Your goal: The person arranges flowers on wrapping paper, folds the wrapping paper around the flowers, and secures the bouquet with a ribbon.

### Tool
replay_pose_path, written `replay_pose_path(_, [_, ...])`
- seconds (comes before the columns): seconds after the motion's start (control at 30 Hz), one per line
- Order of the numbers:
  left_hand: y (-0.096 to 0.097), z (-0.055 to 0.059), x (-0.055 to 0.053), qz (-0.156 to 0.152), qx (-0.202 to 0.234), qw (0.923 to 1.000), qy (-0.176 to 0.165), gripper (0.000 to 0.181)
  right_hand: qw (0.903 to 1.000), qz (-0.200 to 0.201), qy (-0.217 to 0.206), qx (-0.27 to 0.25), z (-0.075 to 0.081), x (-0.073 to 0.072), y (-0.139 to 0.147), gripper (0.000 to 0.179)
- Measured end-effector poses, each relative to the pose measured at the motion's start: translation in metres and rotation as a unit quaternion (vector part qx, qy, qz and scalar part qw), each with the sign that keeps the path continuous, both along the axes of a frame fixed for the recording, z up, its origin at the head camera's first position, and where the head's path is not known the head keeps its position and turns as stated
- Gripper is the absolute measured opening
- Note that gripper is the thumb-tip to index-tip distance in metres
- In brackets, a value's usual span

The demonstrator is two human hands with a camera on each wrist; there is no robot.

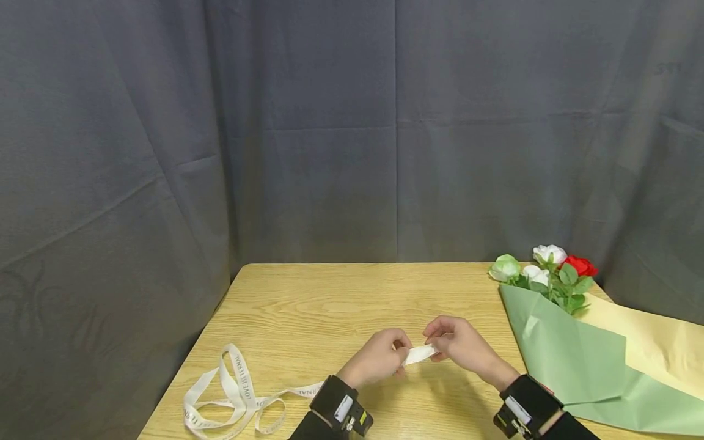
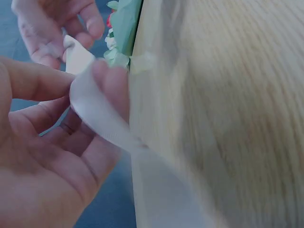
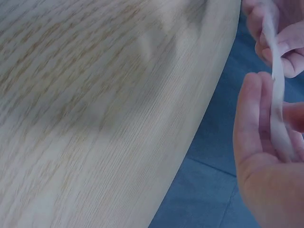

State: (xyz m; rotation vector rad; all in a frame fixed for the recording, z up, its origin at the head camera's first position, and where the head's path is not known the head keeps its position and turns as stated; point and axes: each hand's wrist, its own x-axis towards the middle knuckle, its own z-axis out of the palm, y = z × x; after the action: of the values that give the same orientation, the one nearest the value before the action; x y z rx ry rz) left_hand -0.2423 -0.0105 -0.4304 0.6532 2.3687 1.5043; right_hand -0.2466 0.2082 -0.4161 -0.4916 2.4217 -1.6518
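Note:
A white ribbon [image 1: 420,354] stretches as a short span between both hands, above the table's near part. My left hand [image 1: 379,355] pinches it between thumb and fingers, and in the left wrist view the ribbon [image 2: 102,111] curves past the fingers and trails downward. The right hand [image 1: 461,343] pinches the ribbon near its end; the right wrist view shows the ribbon [image 3: 279,102] lying along the fingers with the thumb against it. The rest of the ribbon [image 1: 239,385], printed with dark lettering, lies in loose loops on the table at the left.
A bouquet of white, red and pale green roses [image 1: 550,275] lies at the right, partly covered by green wrapping paper [image 1: 572,348] and cream paper [image 1: 649,342]. They rest on the wooden table [image 1: 341,299]. Grey curtains [image 1: 330,153] hang behind and at the sides.

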Motion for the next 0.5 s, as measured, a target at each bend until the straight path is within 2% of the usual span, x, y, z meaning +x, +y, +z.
replay_pose_path(0.1, [-0.003,0.002,-0.001,-0.002,0.016,0.9998,-0.012,0.012,0.9999,0.01,0.003,0.004,0.002,0.0,0.004,0.023])
replay_pose_path(0.23, [-0.004,0.003,-0.003,-0.007,-0.018,0.9997,0.017,0.013,0.9995,0.02,0.004,0.023,0.004,0.001,0.01,0.025])
replay_pose_path(0.3, [-0.006,0.003,-0.003,-0.011,-0.032,0.9992,0.019,0.013,0.9992,0.018,0.006,0.034,0.005,0.001,0.015,0.025])
replay_pose_path(0.4, [-0.011,0.003,-0.002,-0.011,-0.045,0.9989,0.011,0.014,0.9978,0.004,0.014,0.064,0.007,0.002,0.025,0.024])
replay_pose_path(0.5, [-0.017,0.002,-0.002,-0.015,-0.044,0.9989,-0.009,0.018,0.9921,-0.022,0.031,0.119,0.011,0.002,0.038,0.023])
